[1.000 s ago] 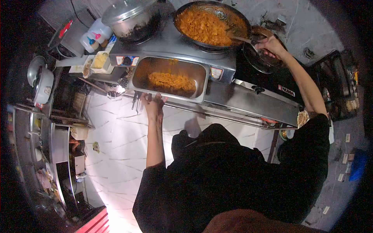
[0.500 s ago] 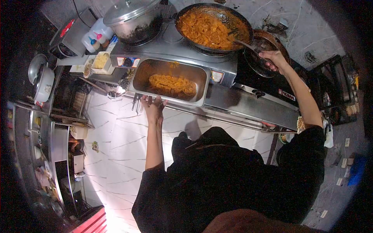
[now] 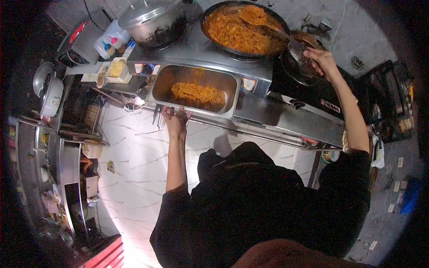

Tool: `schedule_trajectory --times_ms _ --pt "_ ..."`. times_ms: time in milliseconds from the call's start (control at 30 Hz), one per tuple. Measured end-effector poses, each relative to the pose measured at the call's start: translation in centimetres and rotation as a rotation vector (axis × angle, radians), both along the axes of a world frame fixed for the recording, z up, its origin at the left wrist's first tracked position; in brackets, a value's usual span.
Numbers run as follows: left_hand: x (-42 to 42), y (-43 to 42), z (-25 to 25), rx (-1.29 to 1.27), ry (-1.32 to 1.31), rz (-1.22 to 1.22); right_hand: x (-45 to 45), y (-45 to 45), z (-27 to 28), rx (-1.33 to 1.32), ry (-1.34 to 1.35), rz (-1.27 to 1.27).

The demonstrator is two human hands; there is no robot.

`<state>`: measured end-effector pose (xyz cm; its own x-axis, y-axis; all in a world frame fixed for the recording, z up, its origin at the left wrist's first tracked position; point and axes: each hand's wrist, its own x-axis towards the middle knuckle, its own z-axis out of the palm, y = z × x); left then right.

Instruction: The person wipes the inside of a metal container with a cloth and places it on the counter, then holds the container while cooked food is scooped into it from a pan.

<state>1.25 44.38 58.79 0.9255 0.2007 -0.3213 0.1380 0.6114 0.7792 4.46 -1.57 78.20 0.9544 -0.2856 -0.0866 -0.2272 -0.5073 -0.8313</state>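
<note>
A deep rectangular steel food pan (image 3: 232, 107) sits at the front of the stove, with a heap of orange saucy food (image 3: 196, 96) in it. My left hand (image 3: 176, 120) grips its near rim, the fingertips hidden under the edge. My right hand (image 3: 321, 62) is closed round the handle of a ladle (image 3: 279, 33). Its round head, loaded with orange food, is over the far side of a dark wok (image 3: 210, 38). The wok holds much more of the same orange mixture (image 3: 237, 33) and stands on a burner.
A large lidded pot (image 3: 156, 29) stands left of the wok. Another dark pan (image 3: 301, 67) is beneath my right hand. Squeeze bottles (image 3: 107, 47) and a white tub of yellow shreds (image 3: 117, 69) are at the left. A white-lidded cooker (image 3: 51, 96) stands farther left.
The ladle head has moved up toward the wok's far side and now carries a scoop of food. My right hand has shifted slightly right. My left hand stays at the pan.
</note>
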Motion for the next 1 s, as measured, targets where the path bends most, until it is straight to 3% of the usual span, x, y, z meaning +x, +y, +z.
schedule_trajectory --times_ms 300,700,1000 --pt "0.2 0.1 -0.6 -0.048 -0.025 0.010 -1.5 0.6 0.8 -0.006 0.161 -0.025" --pt "0.4 0.2 -0.4 0.009 0.005 -0.004 -4.9 6.4 6.0 -0.057 0.104 0.051" --pt "0.5 0.2 -1.5 -0.015 -0.032 0.024 -6.0 10.3 2.9 -0.062 0.306 0.248"
